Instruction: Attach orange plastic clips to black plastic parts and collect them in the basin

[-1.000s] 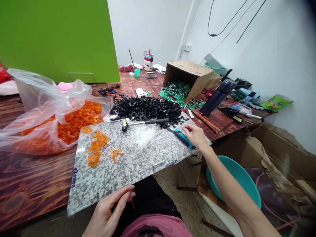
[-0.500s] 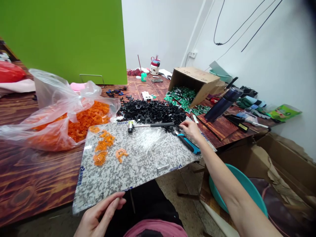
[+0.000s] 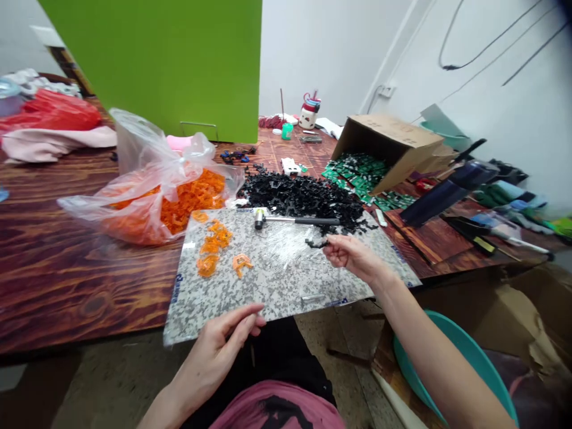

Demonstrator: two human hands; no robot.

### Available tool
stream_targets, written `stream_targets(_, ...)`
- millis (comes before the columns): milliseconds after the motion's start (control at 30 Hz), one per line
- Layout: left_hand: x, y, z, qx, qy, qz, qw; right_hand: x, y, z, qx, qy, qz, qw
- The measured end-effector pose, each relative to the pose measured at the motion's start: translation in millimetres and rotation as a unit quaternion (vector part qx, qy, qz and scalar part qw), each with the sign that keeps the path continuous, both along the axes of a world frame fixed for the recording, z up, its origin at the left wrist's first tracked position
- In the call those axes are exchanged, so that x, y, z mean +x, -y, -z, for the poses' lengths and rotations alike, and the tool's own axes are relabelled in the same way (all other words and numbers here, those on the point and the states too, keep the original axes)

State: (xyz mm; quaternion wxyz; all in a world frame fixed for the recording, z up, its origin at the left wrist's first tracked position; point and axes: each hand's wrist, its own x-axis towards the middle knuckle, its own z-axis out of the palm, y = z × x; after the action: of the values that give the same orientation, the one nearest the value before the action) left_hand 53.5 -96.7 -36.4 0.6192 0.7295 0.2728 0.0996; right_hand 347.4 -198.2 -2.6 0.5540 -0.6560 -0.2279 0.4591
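Observation:
My right hand [image 3: 353,256] pinches a small black plastic piece [image 3: 315,243] above the speckled stone-patterned board [image 3: 268,293]. Just beyond it, a hammer [image 3: 316,221] lies along the front of a heap of black plastic parts [image 3: 304,196]. Thin clear rods [image 3: 286,247] are scattered below the hammer. My left hand [image 3: 227,336] is at the board's near edge, its fingers drawn together with the thumb; whatever it may hold is hidden. A single orange clip [image 3: 242,264] rests on the board, right of a group of orange parts [image 3: 215,238]. Near the front edge lies a short metal-looking bar [image 3: 313,298].
At the left stands a clear plastic bag [image 3: 100,202] of orange parts. A tipped cardboard box [image 3: 393,134] spills green circuit boards [image 3: 357,171]. Right of it leans a dark flask [image 3: 447,193]. A teal basin [image 3: 460,351] is below the table's right side.
My right hand has come away from the black heap toward me, with a black piece now showing in its fingers. The camera view has turned left. The blue-handled pliers are no longer visible.

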Motion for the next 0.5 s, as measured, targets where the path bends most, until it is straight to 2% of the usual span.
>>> stream_targets(100, 14, -1, -5.8, -0.030, 0.033, -0.007, 0.999, -41, -11, 0.4, -0.014, -0.093, -0.088, 0.992)
stream_targets(200, 22, -2, -7.2, -0.007, 0.059, -0.014, 0.998, -75, -17, 6.3, -0.035, -0.174, -0.157, 0.971)
stream_targets(267, 22, -2, -6.1, 0.016, 0.064, -0.019, 0.998, -92, -19, 12.6, -0.043, -0.220, -0.187, 0.956)
stream_targets(333, 20, -1, -3.2, 0.034, 0.058, -0.030, 0.997, -103, -19, 19.4, -0.044, -0.216, -0.195, 0.956)
stream_targets(400, 15, -1, 1.6, 0.040, 0.038, -0.051, 0.997, -103, -17, 25.1, -0.040, -0.123, -0.181, 0.975)
stream_targets(467, 10, -2, 7.2, 0.030, 0.016, -0.071, 0.997, -92, -12, 28.4, -0.029, 0.071, -0.151, 0.986)
stream_targets(500, 8, -2, 9.9, 0.020, 0.009, -0.081, 0.997, -82, -9, 29.2, -0.028, 0.191, -0.128, 0.973)
